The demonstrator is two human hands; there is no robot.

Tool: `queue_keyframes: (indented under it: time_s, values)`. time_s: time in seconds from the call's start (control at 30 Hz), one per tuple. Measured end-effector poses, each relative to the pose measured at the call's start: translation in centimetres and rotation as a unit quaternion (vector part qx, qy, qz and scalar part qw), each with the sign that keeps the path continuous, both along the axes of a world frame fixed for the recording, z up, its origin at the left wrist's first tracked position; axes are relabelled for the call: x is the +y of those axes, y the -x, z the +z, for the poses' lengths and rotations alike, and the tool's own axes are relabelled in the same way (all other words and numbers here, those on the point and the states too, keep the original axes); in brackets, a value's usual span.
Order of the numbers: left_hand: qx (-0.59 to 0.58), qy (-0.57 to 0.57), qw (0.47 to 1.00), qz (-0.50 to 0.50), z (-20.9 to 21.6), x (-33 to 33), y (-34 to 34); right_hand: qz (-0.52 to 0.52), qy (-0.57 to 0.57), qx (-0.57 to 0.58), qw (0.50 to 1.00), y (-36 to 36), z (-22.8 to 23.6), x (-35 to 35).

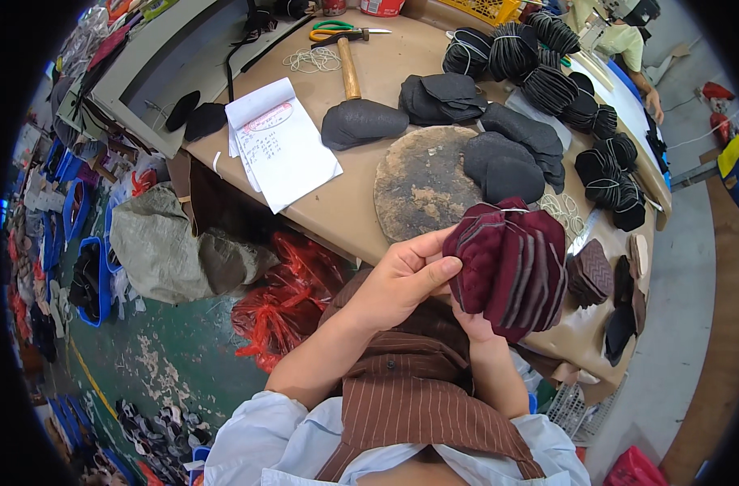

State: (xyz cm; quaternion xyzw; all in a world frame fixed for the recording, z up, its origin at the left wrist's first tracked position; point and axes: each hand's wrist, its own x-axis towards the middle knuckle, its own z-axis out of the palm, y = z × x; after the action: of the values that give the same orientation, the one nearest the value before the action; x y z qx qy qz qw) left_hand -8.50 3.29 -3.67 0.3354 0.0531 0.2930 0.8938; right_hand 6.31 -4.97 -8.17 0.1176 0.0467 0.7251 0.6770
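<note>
maroon bundle [519, 271], one, two-handed grip [402, 279]

A tan bench [410, 58] in a cluttered workroom under bright light.
The green floor [195, 344] at left is worn through in pale patches and crossed by a yellow line [92, 378], with blue bins [105, 285] beyond; at right, a pale grey surface [693, 251], floor or wall unclear, borders a brown strip [719, 324].
</note>
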Motion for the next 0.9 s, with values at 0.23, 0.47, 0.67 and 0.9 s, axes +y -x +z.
queue_keyframes:
  time_s: [0.23, 0.47, 0.67, 0.9]
  values:
    - [0.04, 0.001, 0.999, -0.002, -0.3, -0.1, 0.0, 0.037, 0.049, 0.109, 0.992, -0.2, -1.6, -1.1]
    - [-0.005, 0.034, 0.999, 0.01, 0.6, -0.5, -0.3, 0.058, -0.015, 0.155, 0.986, -0.7, -4.8, -1.5]
    - [0.036, 0.012, 0.998, 0.042, 0.2, -0.5, 0.1, 0.047, 0.026, 0.152, 0.987, 0.3, -2.0, -1.2]
    - [0.078, 0.013, 0.994, 0.076, 1.0, 0.3, 0.1, 0.021, 0.058, 0.11, 0.992, 0.7, -1.6, -1.5]
